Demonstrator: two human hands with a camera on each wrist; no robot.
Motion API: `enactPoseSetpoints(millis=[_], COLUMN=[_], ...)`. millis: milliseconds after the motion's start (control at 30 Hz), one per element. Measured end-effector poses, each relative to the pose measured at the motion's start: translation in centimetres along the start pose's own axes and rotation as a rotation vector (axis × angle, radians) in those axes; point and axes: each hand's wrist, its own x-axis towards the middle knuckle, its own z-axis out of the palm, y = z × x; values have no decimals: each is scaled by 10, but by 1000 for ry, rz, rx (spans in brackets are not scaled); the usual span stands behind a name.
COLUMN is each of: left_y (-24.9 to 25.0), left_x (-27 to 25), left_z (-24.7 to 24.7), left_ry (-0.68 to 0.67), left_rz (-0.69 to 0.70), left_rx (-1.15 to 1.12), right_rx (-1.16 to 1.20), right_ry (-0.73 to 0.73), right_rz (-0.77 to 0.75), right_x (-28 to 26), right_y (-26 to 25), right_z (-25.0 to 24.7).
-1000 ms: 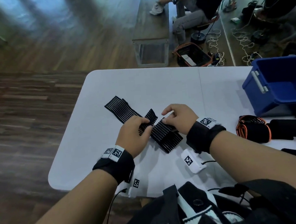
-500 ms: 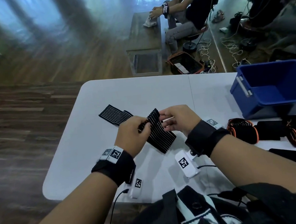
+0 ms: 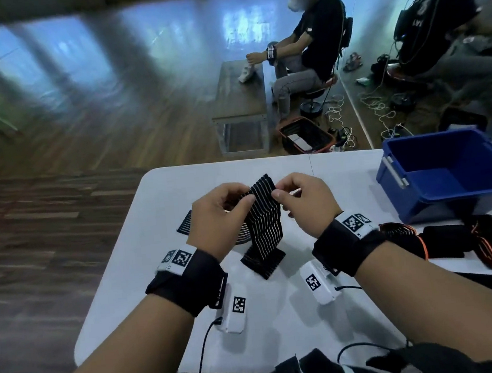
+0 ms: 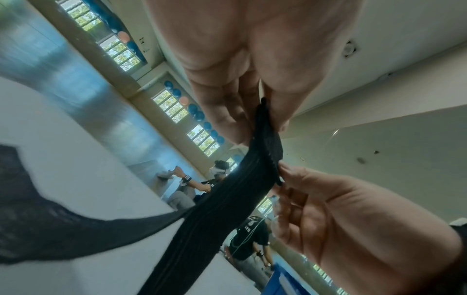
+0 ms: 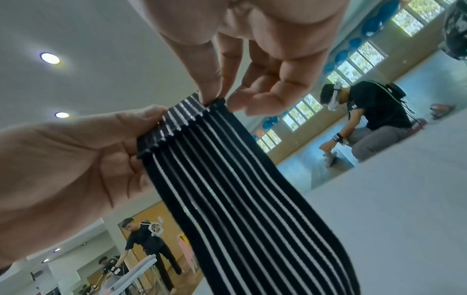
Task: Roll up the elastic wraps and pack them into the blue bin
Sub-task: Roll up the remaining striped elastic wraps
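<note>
A black elastic wrap with white stripes (image 3: 266,229) hangs upright over the white table (image 3: 161,254). Its lower end touches the tabletop and the rest trails off to the left. My left hand (image 3: 247,196) pinches the left corner of its top edge and my right hand (image 3: 277,194) pinches the right corner. The left wrist view shows the wrap (image 4: 222,209) edge-on between the left hand (image 4: 262,123) and the right hand (image 4: 280,179). The right wrist view shows the striped face (image 5: 240,189) held by both hands. The blue bin (image 3: 389,184) stands at the right, and the part of its inside that shows holds nothing.
Rolled black wraps with orange edges (image 3: 406,240) lie in front of the bin, along the table's right side. Two white tagged devices (image 3: 235,307) with cables lie near the front edge. Beyond the table are a bench (image 3: 239,96), a floor basket (image 3: 306,135) and seated people.
Both hands have lifted the wrap's near end off the table and now hold it up by its top edge. The view has tilted upward.
</note>
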Motion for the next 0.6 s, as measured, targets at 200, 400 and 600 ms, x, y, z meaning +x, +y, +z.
enactPoseSetpoints(millis=[200,400,600], left_y=[67,115,125], left_x=[44,79,97], left_z=[-8,-17,-2], left_ry=[-78,-102,45], left_rz=[132,224,286], left_rx=[-70,-222,-270], right_rx=[73,114,241], right_ry=[188,295,227], right_rz=[-115,-228,-332], right_x=[31,52,56], right_y=[-42,-87,-117], right_z=[-24,-58,-65])
